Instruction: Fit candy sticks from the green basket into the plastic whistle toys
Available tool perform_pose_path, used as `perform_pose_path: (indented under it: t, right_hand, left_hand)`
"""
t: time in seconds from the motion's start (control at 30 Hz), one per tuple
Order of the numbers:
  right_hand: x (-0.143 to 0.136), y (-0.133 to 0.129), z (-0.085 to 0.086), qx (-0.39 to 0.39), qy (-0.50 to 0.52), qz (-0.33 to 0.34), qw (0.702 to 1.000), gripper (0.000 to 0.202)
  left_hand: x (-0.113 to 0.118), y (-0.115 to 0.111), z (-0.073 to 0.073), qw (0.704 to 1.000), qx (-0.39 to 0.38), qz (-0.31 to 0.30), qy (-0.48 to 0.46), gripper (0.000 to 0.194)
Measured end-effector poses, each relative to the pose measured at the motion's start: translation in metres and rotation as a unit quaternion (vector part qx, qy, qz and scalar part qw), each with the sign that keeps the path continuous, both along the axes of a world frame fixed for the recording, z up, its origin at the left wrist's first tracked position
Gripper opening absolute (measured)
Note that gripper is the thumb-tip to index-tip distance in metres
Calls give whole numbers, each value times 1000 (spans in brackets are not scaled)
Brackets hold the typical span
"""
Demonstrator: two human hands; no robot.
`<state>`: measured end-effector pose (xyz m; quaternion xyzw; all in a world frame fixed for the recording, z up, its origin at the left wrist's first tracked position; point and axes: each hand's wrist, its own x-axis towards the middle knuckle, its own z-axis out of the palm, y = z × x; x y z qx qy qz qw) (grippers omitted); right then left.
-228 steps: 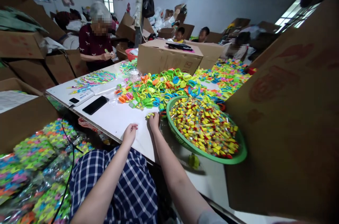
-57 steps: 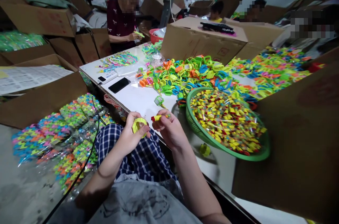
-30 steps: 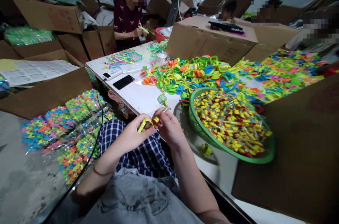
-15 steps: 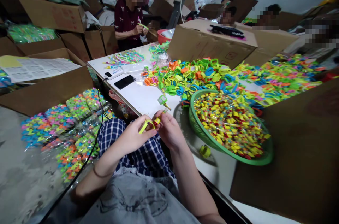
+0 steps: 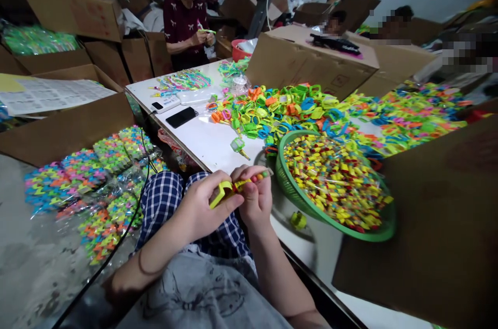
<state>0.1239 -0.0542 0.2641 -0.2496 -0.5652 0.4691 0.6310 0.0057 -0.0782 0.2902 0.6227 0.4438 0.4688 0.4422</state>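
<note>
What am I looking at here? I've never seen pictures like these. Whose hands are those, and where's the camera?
There's no machine: these are a person's own bare hands, seen by a camera worn on that person's head, looking forward and down. The left hand holds a curved yellow plastic band; the right hand holds a small clear packet containing coloured balls. On the white table lie a heap of bright plastic bands and a black phone. A green plastic basket holds many yellow-and-red pieces.
</note>
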Motion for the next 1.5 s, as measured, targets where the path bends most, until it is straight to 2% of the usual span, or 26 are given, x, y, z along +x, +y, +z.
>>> perform_pose_path:
  t: [0.17,0.27,0.37,0.5,0.63,0.7,0.77,0.9,1.03,1.2,1.37,1.5]
  right_hand:
    - [7,-2,10,30,-1,16,999,12]
    - [14,-2,29,8,-2,13,1000,29]
    - [14,-3,52,-37,96,28,994,46]
    - [6,-4,66,-111,195,107,969,47]
    - [3,-4,63,-89,257,160,949,48]
    - [3,-6,61,-64,283,162,943,47]
    - [3,-8,61,-51,292,140,945,46]
    - [0,-13,59,-37,282,52,957,44]
    - [-3,-13,54,-1,254,-17,967,45]
    - [-4,-10,46,29,235,-57,970,46]
    - [-7,-8,47,-35,281,-39,958,45]
    - [-9,-6,44,-84,338,-11,937,47]
  left_hand:
    - [3,0,5,1000,29,0,8,16]
    - [2,1,8,997,61,-28,31,17]
    - [1,3,9,994,88,-24,64,19]
    - [2,1,7,982,141,-15,124,18]
    - [4,-4,7,954,231,14,190,22]
    - [4,-5,8,936,279,18,215,27]
    - [4,-4,8,919,312,15,240,33]
    - [4,0,7,901,337,-2,272,39]
    - [4,2,2,906,330,-9,265,36]
    - [7,4,-6,918,323,-5,232,30]
    - [9,6,-11,932,303,5,200,25]
    - [8,10,-18,936,276,27,218,20]
